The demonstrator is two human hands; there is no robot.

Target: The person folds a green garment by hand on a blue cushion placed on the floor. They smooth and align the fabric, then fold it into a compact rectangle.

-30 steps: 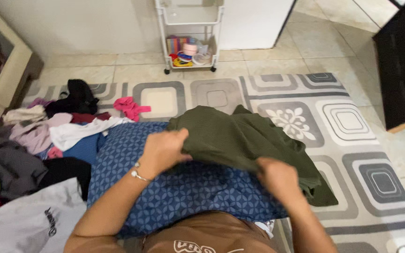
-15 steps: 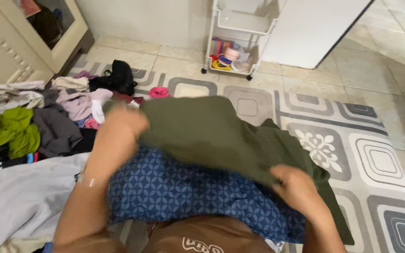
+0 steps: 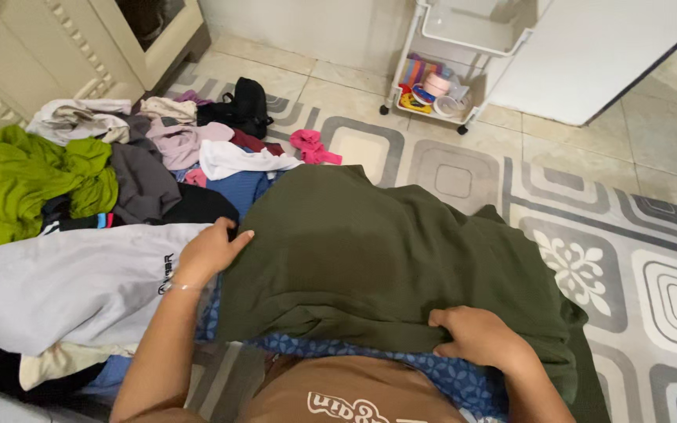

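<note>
An olive green garment lies spread over a blue patterned pillow in front of me. My left hand rests flat on the garment's left edge, fingers together, beside a grey shirt. My right hand grips the garment's near edge, pinching the fabric. A thin bracelet sits on my left wrist.
A heap of clothes lies on the left, with a lime green piece, a black one and a pink one. A white rolling cart stands on the tiles beyond the patterned rug. A cream cabinet stands far left.
My left hand has carried the garment's edge leftward and down, spreading it flat over the pillow. My view has turned left, showing more of the clothes heap.
</note>
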